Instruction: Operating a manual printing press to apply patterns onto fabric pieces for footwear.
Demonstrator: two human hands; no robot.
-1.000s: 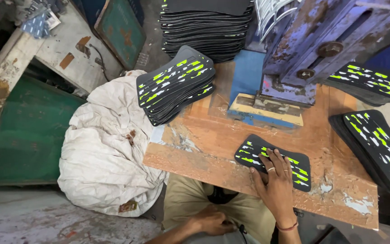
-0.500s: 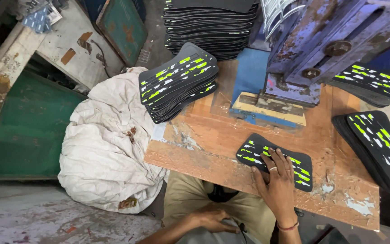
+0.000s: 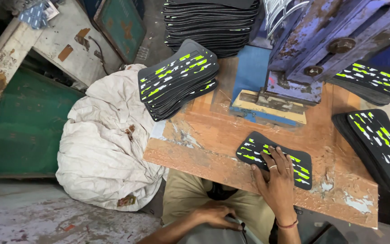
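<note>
Printed black pad [image 3: 290, 159]: flat on my wooden board [image 3: 213, 135].
Right hand [image 3: 276, 180]: fingers spread, pressing it.
Left hand [image 3: 215, 213]: in my lap, grip unclear.

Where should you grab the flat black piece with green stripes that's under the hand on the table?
Probably by its left end: the black piece lies flat on the wooden board, the right hand covers its middle, and that end sticks out bare toward open board.
</note>
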